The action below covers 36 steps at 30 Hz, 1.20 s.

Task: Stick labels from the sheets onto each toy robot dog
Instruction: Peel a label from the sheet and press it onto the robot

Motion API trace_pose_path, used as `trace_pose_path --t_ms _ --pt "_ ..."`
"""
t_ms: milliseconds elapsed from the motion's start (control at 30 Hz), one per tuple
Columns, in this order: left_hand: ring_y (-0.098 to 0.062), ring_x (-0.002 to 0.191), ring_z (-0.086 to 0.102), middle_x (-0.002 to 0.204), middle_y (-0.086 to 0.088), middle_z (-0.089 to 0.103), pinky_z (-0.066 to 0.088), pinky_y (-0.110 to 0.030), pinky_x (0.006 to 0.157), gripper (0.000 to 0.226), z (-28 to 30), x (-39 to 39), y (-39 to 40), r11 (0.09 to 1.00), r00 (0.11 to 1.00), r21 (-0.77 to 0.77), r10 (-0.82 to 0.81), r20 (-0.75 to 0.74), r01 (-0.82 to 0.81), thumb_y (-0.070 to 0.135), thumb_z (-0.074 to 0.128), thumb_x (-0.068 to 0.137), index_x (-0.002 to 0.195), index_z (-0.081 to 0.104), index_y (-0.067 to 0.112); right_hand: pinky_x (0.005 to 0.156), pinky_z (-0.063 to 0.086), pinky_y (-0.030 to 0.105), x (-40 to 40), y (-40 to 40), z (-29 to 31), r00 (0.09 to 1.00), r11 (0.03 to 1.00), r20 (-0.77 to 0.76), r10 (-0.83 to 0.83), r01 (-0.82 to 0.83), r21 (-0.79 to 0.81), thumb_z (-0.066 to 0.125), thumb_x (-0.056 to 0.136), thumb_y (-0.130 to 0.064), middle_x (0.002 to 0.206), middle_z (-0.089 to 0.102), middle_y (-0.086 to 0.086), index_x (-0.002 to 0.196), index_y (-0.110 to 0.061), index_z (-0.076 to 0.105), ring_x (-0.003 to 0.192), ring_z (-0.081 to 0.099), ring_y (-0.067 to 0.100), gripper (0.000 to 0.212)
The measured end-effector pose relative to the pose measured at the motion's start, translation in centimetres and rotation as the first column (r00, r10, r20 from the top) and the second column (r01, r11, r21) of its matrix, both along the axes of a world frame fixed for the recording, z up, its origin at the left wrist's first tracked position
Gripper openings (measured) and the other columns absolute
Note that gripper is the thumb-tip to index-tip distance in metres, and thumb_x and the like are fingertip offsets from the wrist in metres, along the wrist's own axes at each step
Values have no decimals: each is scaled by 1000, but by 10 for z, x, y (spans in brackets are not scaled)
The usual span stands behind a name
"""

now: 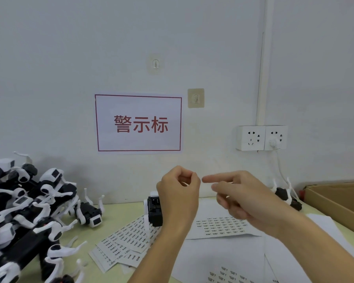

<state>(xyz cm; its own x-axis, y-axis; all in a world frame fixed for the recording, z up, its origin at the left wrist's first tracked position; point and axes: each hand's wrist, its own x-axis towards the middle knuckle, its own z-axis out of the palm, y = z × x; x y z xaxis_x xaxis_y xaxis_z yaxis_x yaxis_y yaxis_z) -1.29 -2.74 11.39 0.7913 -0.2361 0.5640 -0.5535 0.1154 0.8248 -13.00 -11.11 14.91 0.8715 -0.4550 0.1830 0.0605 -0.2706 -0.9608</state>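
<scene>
Wall sign [138, 123] reads 警示标 (red); label sheets [219, 225] illegible

Red-lettered sign on the wall; label print below too small to read.

Printed in large red characters inside a thin red rectangular border on a white paper sign [138, 123] stuck to the wall: 警示标. Rows of small dark print on the label sheets [127, 240] fanned out on the bench and on the larger white sheet [219, 225] beside them, too small and blurred to make out. More rows of the same kind of print on another sheet [229, 276] at the lower edge, likewise illegible. Nothing legible on the toy robot dogs [29, 211].
</scene>
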Motion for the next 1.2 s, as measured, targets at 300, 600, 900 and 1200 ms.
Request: trace_pose_path --t_ms 300,600,900,1200 --pt "-3 64 64 64 18 68 50 -15 60 16 -3 -3 -3 1000 996 3 -7 93 7 13 72 86 73 75 22 37 24 19 5 2 -6 996 991 57 67 -73 113 52 95 -5 56 47 5 128 -16 61 37 26 10 36" --pt "-23 67 60 75 12 73 49 -23 61 25 -5 -3 -1 974 966 83 -219 141 209 12 65 93 106 78 28 38 26 19 5 2 -7 994 993 104 34 -46 109 53 96 -6 56 48 5 140 -17 51 37 29 11 46" --pt "-7 59 61 75 1 74 44 -21 47 21 3 4 1 926 908 -99 -376 -184 363 5 60 95 94 75 19 36 26 20 9 -6 -10 977 973 195 -89 43 228 51 95 -4 52 43 0 109 -20 72 36 28 13 30" --pt "-16 62 69 78 -3 77 45 -21 43 13 9 -1 5 902 885 -142 -428 -182 407 7 67 92 85 76 14 38 26 23 11 -8 -12 978 980 179 -108 74 186 51 95 -4 52 44 1 105 -21 72 37 29 15 28"
